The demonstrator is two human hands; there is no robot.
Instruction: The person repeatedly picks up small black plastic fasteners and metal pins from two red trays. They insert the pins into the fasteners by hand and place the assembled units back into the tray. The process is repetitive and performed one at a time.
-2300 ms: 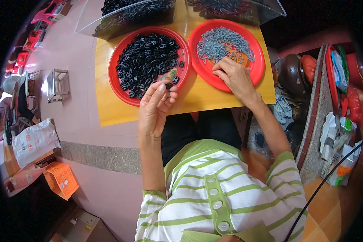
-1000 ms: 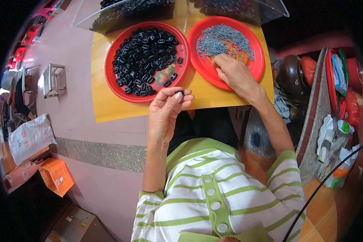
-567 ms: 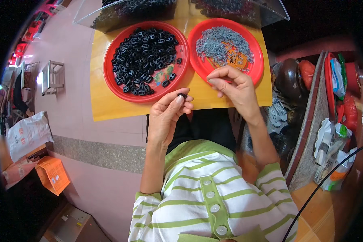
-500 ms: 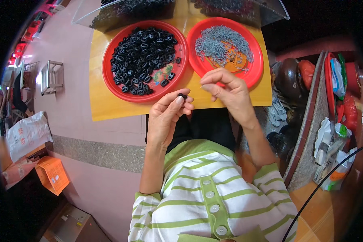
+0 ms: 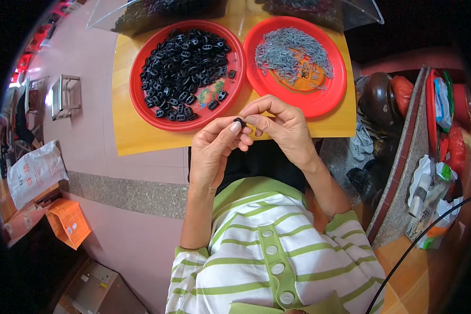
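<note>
My left hand [image 5: 212, 149] clamps a small black fitting [image 5: 239, 122]; whether my right hand [image 5: 287, 131], alongside, grips anything, I cannot tell.

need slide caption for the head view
Left hand and right hand meet at a black piece, near a red tray of black parts and red plate of slim grey parts.

Two red trays [image 5: 134, 86] [image 5: 337, 76], two bins [image 5: 109, 18] [image 5: 360, 14], one held black piece [image 5: 239, 121]
</note>
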